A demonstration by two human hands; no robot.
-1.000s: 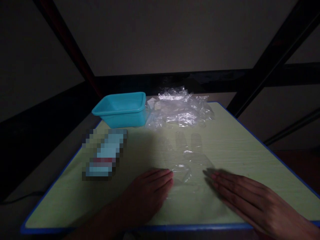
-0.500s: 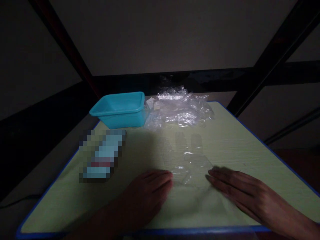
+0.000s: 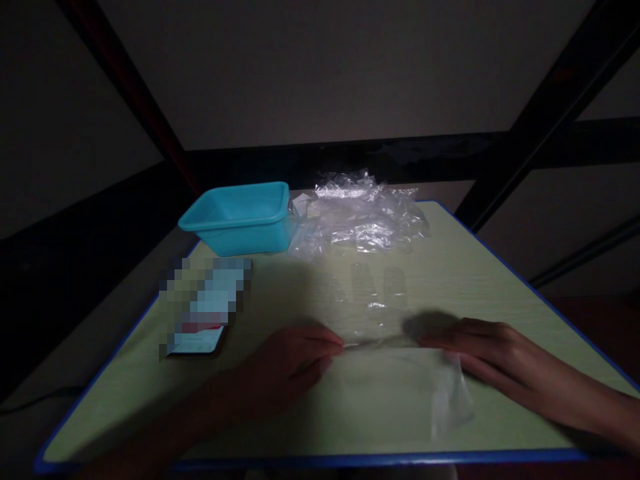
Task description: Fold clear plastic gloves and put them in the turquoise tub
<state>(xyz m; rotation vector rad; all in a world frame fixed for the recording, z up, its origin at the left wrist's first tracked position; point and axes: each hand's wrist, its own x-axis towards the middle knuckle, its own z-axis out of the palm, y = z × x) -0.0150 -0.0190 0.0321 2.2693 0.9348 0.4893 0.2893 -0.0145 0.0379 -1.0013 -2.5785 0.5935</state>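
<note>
My left hand (image 3: 300, 360) pinches one end of a raised edge or fold of a thin, clear plastic piece (image 3: 390, 393). At the other end, my right hand (image 3: 490, 353) has its fingers closed on the same plastic. Between the fingertips the edge runs nearly straight, just above the tabletop. The near part hangs toward me, with a crumpled whitish corner below my right hand. Its far part lies flat and shows rounded, finger-like outlines. Whether it is a glove or a bag, I cannot make out.
At the back of the pale table (image 3: 270, 427) with a blue rim lies a heap of crumpled clear plastic (image 3: 360, 220). A turquoise basin (image 3: 240, 240) stands beside it. Left of my left hand lies a phone (image 3: 200, 343), partly blurred out. A dark wall band (image 3: 280, 167) runs behind.
My hands lay flat beside the plastic; now their fingers have closed on it and lifted an edge. My right hand has moved up slightly.
</note>
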